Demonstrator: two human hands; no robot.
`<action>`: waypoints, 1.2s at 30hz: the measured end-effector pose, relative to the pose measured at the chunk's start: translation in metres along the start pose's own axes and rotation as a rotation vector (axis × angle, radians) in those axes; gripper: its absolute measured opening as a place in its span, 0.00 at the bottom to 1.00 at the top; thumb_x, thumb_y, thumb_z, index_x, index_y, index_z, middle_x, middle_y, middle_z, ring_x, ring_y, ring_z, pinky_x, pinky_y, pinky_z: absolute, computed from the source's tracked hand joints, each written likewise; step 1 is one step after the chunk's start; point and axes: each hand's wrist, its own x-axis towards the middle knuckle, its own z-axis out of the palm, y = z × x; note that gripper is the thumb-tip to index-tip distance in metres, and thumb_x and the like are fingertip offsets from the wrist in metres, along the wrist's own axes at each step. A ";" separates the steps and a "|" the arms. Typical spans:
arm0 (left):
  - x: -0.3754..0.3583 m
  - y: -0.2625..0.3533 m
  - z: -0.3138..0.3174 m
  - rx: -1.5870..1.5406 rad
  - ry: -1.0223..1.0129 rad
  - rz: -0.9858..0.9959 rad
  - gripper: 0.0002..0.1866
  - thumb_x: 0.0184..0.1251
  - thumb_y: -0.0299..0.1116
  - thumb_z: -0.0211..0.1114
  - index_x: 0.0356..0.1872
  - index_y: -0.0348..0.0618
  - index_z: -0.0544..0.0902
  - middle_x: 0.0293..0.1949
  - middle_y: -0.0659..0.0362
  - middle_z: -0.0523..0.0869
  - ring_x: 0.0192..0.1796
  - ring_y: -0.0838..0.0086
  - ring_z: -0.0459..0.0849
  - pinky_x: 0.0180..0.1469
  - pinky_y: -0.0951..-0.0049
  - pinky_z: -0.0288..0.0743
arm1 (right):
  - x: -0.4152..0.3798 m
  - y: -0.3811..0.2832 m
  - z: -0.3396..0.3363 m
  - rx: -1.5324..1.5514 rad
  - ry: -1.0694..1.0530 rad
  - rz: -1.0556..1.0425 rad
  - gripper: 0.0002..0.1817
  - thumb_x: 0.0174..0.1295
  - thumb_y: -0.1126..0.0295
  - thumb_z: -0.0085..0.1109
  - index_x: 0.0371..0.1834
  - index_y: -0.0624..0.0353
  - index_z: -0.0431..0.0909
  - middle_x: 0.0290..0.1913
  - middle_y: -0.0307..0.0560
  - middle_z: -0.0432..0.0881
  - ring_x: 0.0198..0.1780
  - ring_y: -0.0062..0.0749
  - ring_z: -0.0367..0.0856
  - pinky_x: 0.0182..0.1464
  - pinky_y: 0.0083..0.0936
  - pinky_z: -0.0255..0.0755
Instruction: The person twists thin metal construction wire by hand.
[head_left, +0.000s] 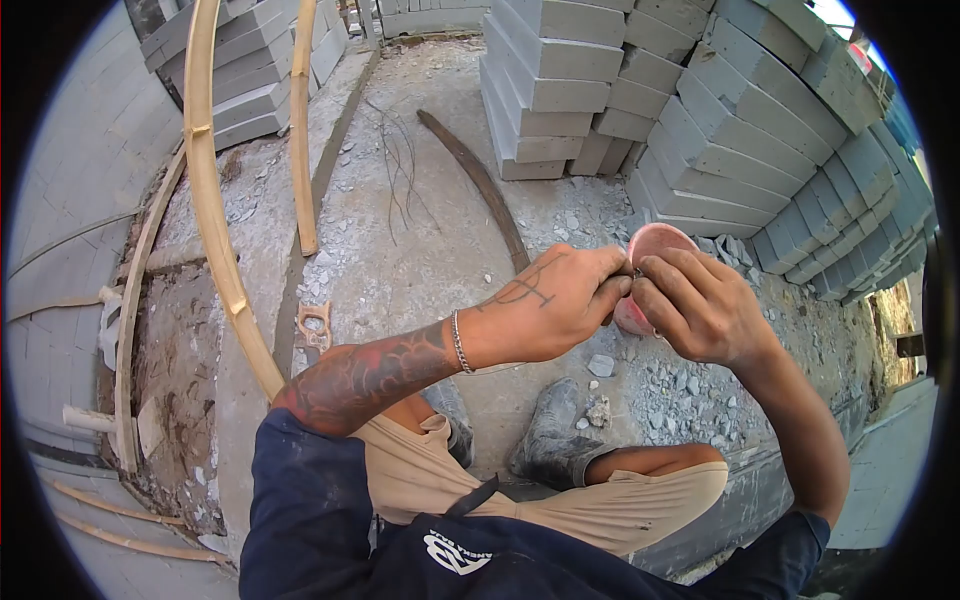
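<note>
Both my hands meet in front of me, right of the middle of the head view. My left hand (545, 305), with a bracelet at its wrist, has thumb and forefinger pinched together on something small and dark. Against those fingertips are the curled fingers of my right hand (695, 305); what they grip is mostly hidden. A round reddish-pink object (660, 240) shows behind and above my right fingers, and a further pink part (632, 318) shows below them. Whether the two parts are joined is hidden.
Grey blocks (565, 75) stand stacked ahead, with more blocks (740, 130) at the right. Long wooden strips (215, 190) lean at the left near a saw handle (314, 327). A dark curved stick (480, 180) and rubble (690, 400) lie on the ground.
</note>
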 end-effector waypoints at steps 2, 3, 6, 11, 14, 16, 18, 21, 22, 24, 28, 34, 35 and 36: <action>0.000 0.003 -0.002 0.034 0.010 0.002 0.09 0.71 0.29 0.55 0.41 0.31 0.78 0.23 0.49 0.82 0.25 0.67 0.83 0.31 0.67 0.75 | 0.002 0.000 -0.004 0.005 -0.009 -0.017 0.12 0.47 0.73 0.64 0.36 0.61 0.79 0.37 0.45 0.81 0.37 0.30 0.81 0.37 0.26 0.78; 0.000 0.005 -0.002 0.048 0.006 0.014 0.10 0.71 0.30 0.55 0.40 0.31 0.78 0.23 0.49 0.82 0.25 0.65 0.82 0.31 0.67 0.75 | 0.003 0.000 -0.005 0.004 -0.040 -0.022 0.12 0.47 0.73 0.63 0.37 0.61 0.79 0.36 0.45 0.81 0.37 0.30 0.81 0.36 0.25 0.77; 0.001 0.002 -0.001 0.087 0.031 0.030 0.10 0.71 0.30 0.55 0.39 0.31 0.77 0.23 0.46 0.81 0.25 0.58 0.83 0.32 0.64 0.74 | 0.003 0.000 -0.006 -0.021 -0.039 -0.027 0.13 0.46 0.73 0.63 0.38 0.62 0.80 0.36 0.46 0.82 0.36 0.30 0.80 0.36 0.25 0.77; 0.002 0.010 -0.012 0.179 0.007 -0.026 0.11 0.70 0.32 0.56 0.39 0.32 0.78 0.22 0.44 0.81 0.26 0.55 0.83 0.32 0.64 0.74 | 0.009 -0.005 -0.013 -0.167 -0.166 -0.011 0.16 0.45 0.73 0.61 0.39 0.66 0.80 0.34 0.45 0.82 0.37 0.29 0.81 0.37 0.24 0.77; -0.007 0.006 -0.024 0.176 -0.068 -0.122 0.14 0.72 0.37 0.57 0.34 0.33 0.78 0.20 0.51 0.82 0.24 0.66 0.82 0.29 0.66 0.73 | 0.012 -0.008 -0.016 -0.184 -0.196 -0.015 0.17 0.45 0.72 0.60 0.40 0.66 0.79 0.30 0.41 0.79 0.34 0.27 0.78 0.36 0.23 0.74; -0.017 0.002 -0.036 0.190 -0.181 -0.250 0.18 0.72 0.41 0.58 0.28 0.34 0.76 0.19 0.56 0.81 0.22 0.74 0.79 0.27 0.69 0.72 | 0.008 -0.009 -0.016 -0.157 -0.234 -0.017 0.18 0.47 0.71 0.60 0.43 0.65 0.79 0.26 0.38 0.75 0.31 0.26 0.75 0.35 0.23 0.71; -0.025 0.004 -0.040 0.140 -0.197 -0.305 0.19 0.72 0.42 0.58 0.27 0.34 0.75 0.18 0.55 0.80 0.22 0.73 0.77 0.27 0.68 0.71 | 0.008 -0.011 -0.013 -0.135 -0.217 0.002 0.18 0.48 0.70 0.60 0.43 0.65 0.78 0.26 0.37 0.75 0.31 0.26 0.75 0.34 0.23 0.71; -0.035 0.005 -0.037 0.185 -0.134 -0.245 0.21 0.72 0.43 0.58 0.26 0.33 0.74 0.17 0.51 0.75 0.20 0.71 0.70 0.27 0.66 0.68 | 0.011 -0.019 -0.010 -0.091 -0.239 0.040 0.17 0.50 0.70 0.60 0.44 0.64 0.78 0.26 0.38 0.76 0.33 0.26 0.77 0.36 0.23 0.70; -0.034 0.007 -0.041 0.248 -0.144 -0.277 0.21 0.71 0.43 0.58 0.28 0.32 0.75 0.20 0.48 0.77 0.24 0.62 0.75 0.31 0.63 0.70 | 0.012 -0.019 -0.012 -0.079 -0.271 0.059 0.17 0.50 0.70 0.60 0.44 0.64 0.78 0.27 0.38 0.77 0.34 0.27 0.77 0.36 0.24 0.70; -0.032 0.007 -0.046 0.365 -0.181 -0.271 0.20 0.70 0.44 0.59 0.31 0.32 0.77 0.24 0.44 0.79 0.29 0.52 0.79 0.34 0.60 0.71 | 0.016 -0.019 -0.015 0.010 -0.306 0.087 0.14 0.51 0.72 0.58 0.41 0.63 0.79 0.28 0.40 0.78 0.35 0.31 0.79 0.40 0.26 0.72; -0.033 0.004 -0.049 0.292 -0.170 -0.147 0.20 0.69 0.43 0.62 0.28 0.33 0.74 0.19 0.47 0.72 0.21 0.64 0.64 0.27 0.64 0.65 | 0.016 -0.016 -0.015 0.365 -0.227 0.251 0.11 0.53 0.72 0.57 0.39 0.61 0.80 0.29 0.43 0.79 0.36 0.40 0.81 0.46 0.34 0.75; -0.030 0.013 -0.053 0.187 -0.335 -0.252 0.22 0.72 0.46 0.58 0.32 0.32 0.77 0.21 0.51 0.76 0.24 0.67 0.72 0.31 0.63 0.68 | 0.012 -0.013 -0.023 0.514 -0.351 0.341 0.16 0.51 0.72 0.64 0.45 0.59 0.80 0.30 0.43 0.79 0.33 0.35 0.82 0.36 0.32 0.76; -0.029 0.013 -0.054 0.183 -0.334 -0.252 0.22 0.72 0.46 0.58 0.32 0.32 0.77 0.21 0.51 0.76 0.24 0.67 0.72 0.31 0.63 0.68 | 0.011 -0.014 -0.023 0.514 -0.355 0.339 0.16 0.51 0.72 0.64 0.45 0.59 0.80 0.30 0.43 0.79 0.33 0.35 0.82 0.36 0.32 0.76; -0.027 0.013 -0.054 0.189 -0.349 -0.259 0.22 0.72 0.46 0.57 0.32 0.32 0.77 0.21 0.53 0.75 0.25 0.70 0.70 0.31 0.64 0.68 | 0.010 -0.014 -0.022 0.361 -0.293 0.238 0.17 0.51 0.71 0.64 0.46 0.59 0.79 0.29 0.43 0.79 0.32 0.34 0.81 0.35 0.31 0.75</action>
